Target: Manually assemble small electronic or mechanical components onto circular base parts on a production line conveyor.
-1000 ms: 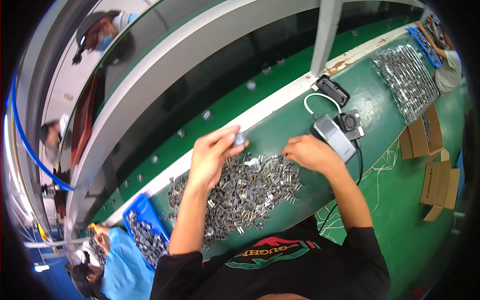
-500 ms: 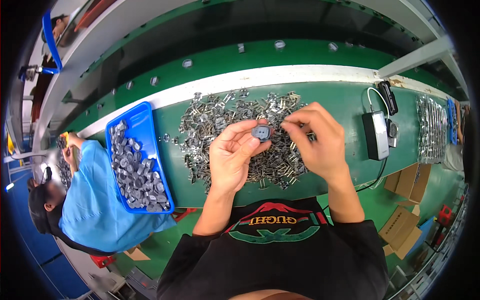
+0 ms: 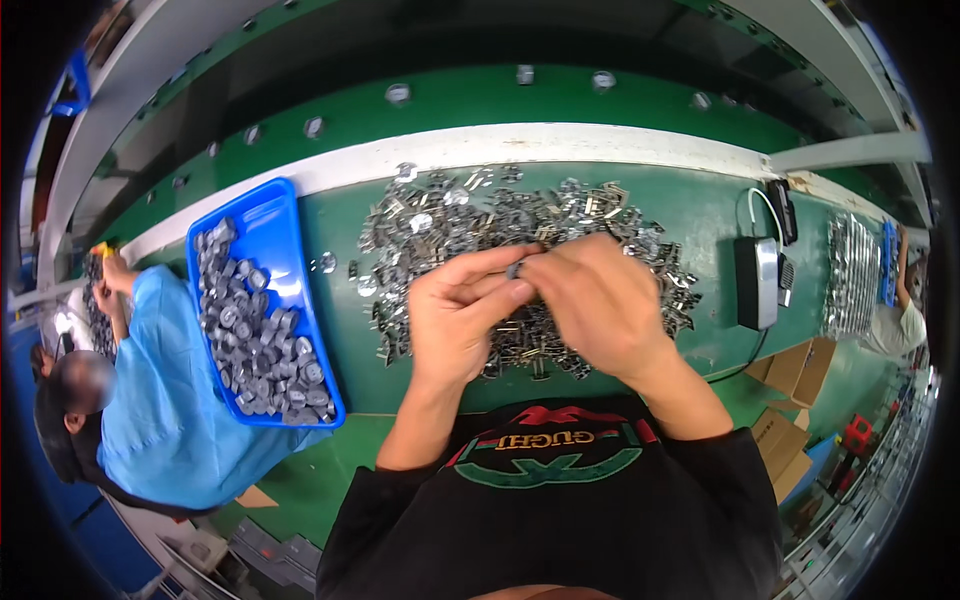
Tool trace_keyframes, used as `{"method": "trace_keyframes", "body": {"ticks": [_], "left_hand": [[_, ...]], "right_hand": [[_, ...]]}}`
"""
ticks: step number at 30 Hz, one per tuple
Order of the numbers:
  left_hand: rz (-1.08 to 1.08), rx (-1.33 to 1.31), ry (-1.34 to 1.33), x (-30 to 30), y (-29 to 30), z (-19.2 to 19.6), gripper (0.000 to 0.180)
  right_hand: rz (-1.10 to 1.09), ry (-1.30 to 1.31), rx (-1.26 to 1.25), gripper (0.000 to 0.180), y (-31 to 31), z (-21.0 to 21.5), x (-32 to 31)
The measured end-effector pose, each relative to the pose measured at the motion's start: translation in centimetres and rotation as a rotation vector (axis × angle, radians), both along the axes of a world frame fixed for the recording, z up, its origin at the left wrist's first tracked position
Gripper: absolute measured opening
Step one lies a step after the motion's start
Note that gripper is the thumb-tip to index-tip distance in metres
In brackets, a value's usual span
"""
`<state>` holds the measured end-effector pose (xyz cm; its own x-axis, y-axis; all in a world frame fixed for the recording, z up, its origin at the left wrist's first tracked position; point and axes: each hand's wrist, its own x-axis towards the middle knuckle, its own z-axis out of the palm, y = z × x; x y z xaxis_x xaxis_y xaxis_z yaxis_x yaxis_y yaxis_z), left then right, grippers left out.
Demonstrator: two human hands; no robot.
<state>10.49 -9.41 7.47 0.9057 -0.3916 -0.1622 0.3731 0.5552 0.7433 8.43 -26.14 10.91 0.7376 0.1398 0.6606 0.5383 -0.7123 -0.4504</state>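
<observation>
My left hand pinches a small grey round plastic part between thumb and fingers, over the middle of the bench. Against it, the fingers of my right hand are curled together and slightly blurred. They cover most of the part, and whatever they hold is hidden. Below both hands spreads a heap of small shiny metal pieces with prongs on the green bench. Left of the heap stands a blue tray, partly filled with similar grey round parts.
A black-and-silver box device with a cable stands at the right, and silver strips lie beyond it. Behind a white ledge, a green belt carries spaced round parts. A co-worker in blue sits at the left. Cardboard boxes are lower right.
My right hand has moved left from beside the grey part onto it, so the two hands now meet. The part's face, visible before, is mostly covered. The view has shifted slightly.
</observation>
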Motion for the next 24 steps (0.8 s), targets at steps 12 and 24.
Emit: {"method": "trace_keyframes", "body": {"ticks": [12, 24], "left_hand": [[-0.056, 1.065, -0.754, 14.8, -7.0, 3.2, 0.020], [-0.521, 1.272, -1.260, 22.1, -32.4, -3.5, 0.026]], "right_hand": [[-0.246, 0.728, -0.033, 0.024, -15.4, -2.1, -1.9], [-0.250, 0.494, 0.270, 0.019, -17.5, -7.2, -2.1]]}}
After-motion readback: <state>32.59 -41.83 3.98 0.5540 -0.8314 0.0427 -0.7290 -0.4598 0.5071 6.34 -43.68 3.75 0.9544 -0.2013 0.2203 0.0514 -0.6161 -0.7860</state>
